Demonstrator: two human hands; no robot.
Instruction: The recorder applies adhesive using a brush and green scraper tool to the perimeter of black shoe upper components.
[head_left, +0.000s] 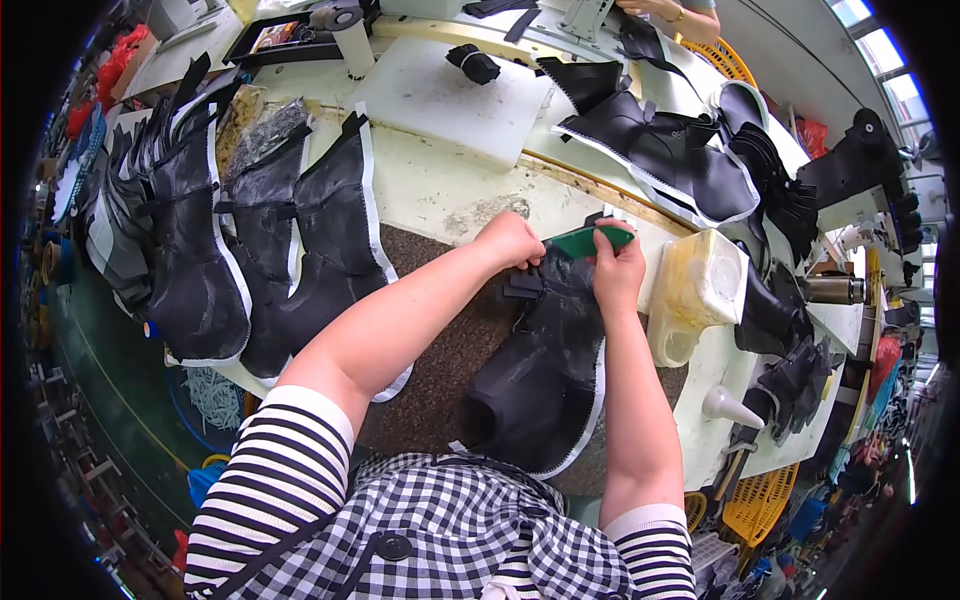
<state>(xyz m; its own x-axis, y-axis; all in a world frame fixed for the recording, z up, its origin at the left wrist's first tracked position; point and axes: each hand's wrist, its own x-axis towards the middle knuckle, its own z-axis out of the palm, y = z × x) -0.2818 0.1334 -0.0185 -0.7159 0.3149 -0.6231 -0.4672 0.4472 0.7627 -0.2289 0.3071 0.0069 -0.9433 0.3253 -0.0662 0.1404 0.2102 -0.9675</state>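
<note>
A black boot upper (pixel 540 370) with a white zip edge lies on the brown work mat (pixel 420 330) in front of me. At its top end my left hand (pixel 510 242) is closed in a pinch on the black material. My right hand (pixel 619 265) grips a flat green tool (pixel 590 241), thumb on top, held over the same end of the upper. The tool's working edge cannot be made out. A short black strap (pixel 523 286) sticks out from the upper below my left hand.
More boot uppers (pixel 335 220) lie at the left, others (pixel 660 150) at the far right. Close to my right hand stands a yellowish plastic container (pixel 697 290). A white board (pixel 450 95) with a black bundle (pixel 473 65) lies ahead. Another person's hand (pixel 655 8) shows at the top.
</note>
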